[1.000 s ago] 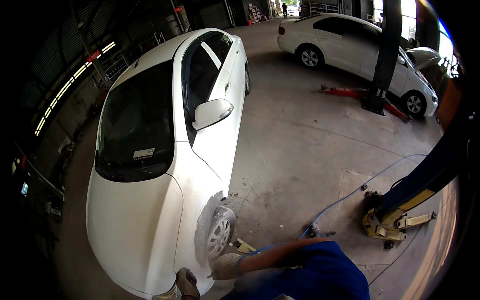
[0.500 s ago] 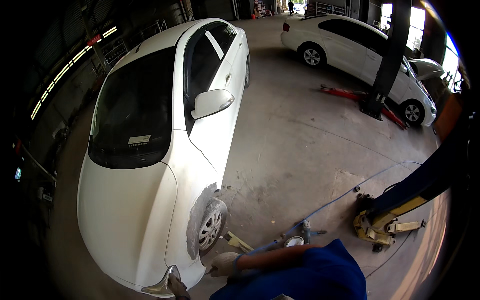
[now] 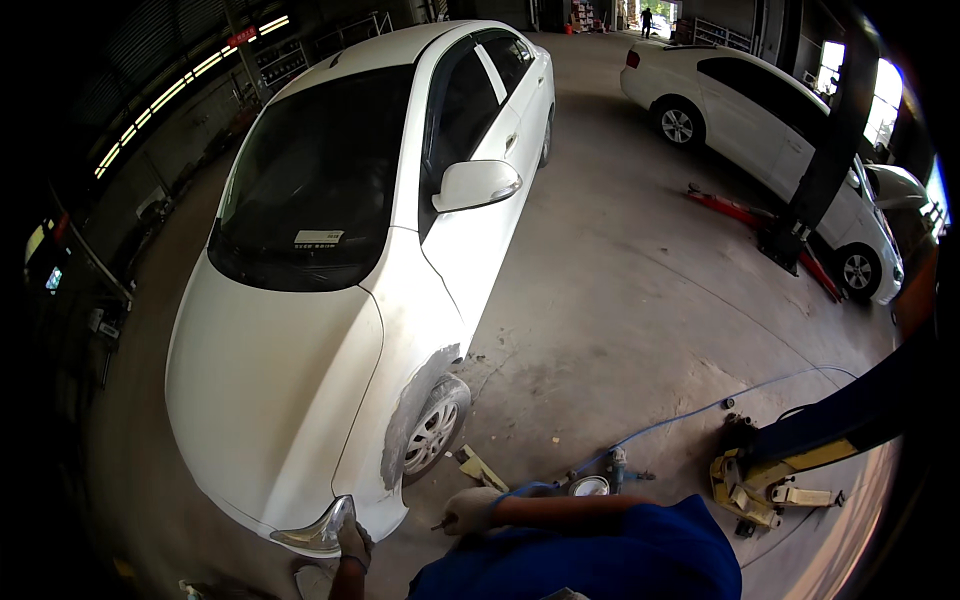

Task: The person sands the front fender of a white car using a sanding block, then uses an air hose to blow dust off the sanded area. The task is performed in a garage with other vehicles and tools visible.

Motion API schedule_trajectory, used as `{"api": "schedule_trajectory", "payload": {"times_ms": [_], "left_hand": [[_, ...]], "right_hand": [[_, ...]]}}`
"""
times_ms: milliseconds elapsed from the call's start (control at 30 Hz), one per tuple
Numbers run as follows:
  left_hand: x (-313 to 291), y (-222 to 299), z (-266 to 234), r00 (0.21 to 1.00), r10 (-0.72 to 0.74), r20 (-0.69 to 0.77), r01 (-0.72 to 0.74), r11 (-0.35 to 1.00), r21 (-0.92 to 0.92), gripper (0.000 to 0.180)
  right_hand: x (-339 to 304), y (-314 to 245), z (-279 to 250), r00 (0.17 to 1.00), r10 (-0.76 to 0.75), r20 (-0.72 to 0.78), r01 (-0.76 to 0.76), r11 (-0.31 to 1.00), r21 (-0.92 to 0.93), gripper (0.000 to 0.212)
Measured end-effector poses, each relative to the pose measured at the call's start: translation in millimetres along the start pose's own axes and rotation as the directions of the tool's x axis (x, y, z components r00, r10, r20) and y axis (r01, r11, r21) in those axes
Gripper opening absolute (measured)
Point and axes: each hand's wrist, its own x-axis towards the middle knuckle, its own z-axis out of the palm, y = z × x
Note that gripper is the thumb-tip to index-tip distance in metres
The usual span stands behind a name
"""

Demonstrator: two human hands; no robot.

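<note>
My left hand point(image 3: 354, 541), in a light work glove, rests against the outer edge of the headlight point(image 3: 318, 530) on the white car point(image 3: 265, 400). Its fingers look stretched out along the lamp, partly in shadow. My right hand point(image 3: 468, 511), also gloved, is closed beside the front bumper corner, apart from the car. A small dark tip pokes from its fingers, too small to name. Above it is the front wheel point(image 3: 435, 430), under a fender arch with a grey, sanded-looking patch point(image 3: 405, 420).
On the floor by my right arm lie a yellowish strip point(image 3: 482, 467), a round can point(image 3: 590, 486) and a blue-grey air tool point(image 3: 618, 465) near a blue hose point(image 3: 690, 409). A yellow-footed lift post point(image 3: 750, 480) stands right. Beyond are another white car point(image 3: 740, 110) and a distant person point(image 3: 646, 22).
My view has shifted, so the car sits higher and further right in the picture. My left hand stays at the headlight and shows more fully. My right hand stays closed by the bumper.
</note>
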Motion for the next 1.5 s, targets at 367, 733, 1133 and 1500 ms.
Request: {"api": "schedule_trajectory", "payload": {"times_ms": [367, 733, 1133, 1500], "left_hand": [[-10.6, 29.8, 14.2, 0.998, 0.054, 0.035, -0.039, 0.936, -0.351, 0.040], [0.9, 10.8, -3.8, 1.000, 0.024, 0.018, -0.012, 0.876, -0.482, 0.031], [-60.1, -8.7, 137.0, 0.595, 0.437, 0.675, -0.769, 0.555, 0.319, 0.054], [-92.0, 34.0, 150.0, 0.592, 0.362, 0.720, -0.755, 0.561, 0.338, 0.030]], "right_hand": [[-1.0, 0.1, 6.6, 0.990, 0.018, -0.137, -0.017, 1.000, 0.007, 0.042], [-1.2, 3.2, 19.7, 0.986, -0.040, -0.159, 0.035, 0.999, -0.036, 0.033], [10.8, -27.0, 17.1, 0.813, -0.348, -0.466, 0.529, 0.776, 0.343, 0.028], [4.3, -18.6, 19.5, 0.887, -0.109, -0.448, 0.317, 0.850, 0.420, 0.024]]}}
